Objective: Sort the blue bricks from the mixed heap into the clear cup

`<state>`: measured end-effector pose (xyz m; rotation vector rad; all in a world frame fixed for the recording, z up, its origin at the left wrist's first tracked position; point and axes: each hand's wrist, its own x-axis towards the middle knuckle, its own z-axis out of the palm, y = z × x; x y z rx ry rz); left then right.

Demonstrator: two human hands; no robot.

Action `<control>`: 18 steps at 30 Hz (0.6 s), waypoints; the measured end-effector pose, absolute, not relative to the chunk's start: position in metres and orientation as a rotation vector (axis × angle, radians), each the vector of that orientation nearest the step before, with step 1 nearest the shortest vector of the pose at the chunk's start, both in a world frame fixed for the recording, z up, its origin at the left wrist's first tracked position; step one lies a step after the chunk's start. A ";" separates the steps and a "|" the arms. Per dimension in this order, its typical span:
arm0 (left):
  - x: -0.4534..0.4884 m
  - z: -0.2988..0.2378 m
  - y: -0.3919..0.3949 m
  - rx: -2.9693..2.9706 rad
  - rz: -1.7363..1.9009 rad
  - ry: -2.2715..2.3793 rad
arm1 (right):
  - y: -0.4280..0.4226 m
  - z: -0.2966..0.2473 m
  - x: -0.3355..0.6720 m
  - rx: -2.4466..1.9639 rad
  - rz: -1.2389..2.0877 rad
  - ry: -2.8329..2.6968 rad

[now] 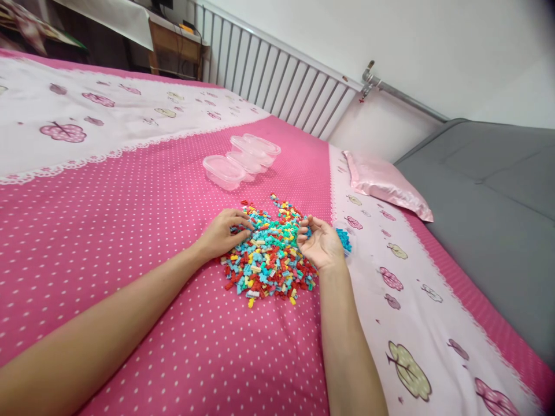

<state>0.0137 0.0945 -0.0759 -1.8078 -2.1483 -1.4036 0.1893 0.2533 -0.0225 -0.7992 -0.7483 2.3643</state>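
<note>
A heap of small plastic bricks [271, 254] in red, teal, yellow and white lies on the pink dotted bedspread [130, 231]. My left hand [223, 232] rests palm down on the heap's left edge, fingers curled into the bricks. My right hand [319, 242] is palm up at the heap's right edge, fingers curled, with a blue piece pinched at the fingertips. Just right of that hand sits a clear tub holding blue bricks [344, 240], partly hidden by the hand.
Several empty clear plastic tubs [240, 162] stand in a row beyond the heap. A pink satin pillow [385, 185] lies at the right. A grey sofa [489, 219] borders the bed's right side. A white radiator [277, 81] runs along the wall.
</note>
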 end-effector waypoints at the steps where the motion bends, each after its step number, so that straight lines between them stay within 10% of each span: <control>1: 0.014 -0.075 0.094 -1.768 -1.458 -2.133 | 0.252 -0.022 0.189 -0.785 2.373 -0.757; 18: 0.035 -0.064 0.088 -1.509 -1.679 -1.836 | 0.195 -0.007 0.170 -0.679 2.785 -0.757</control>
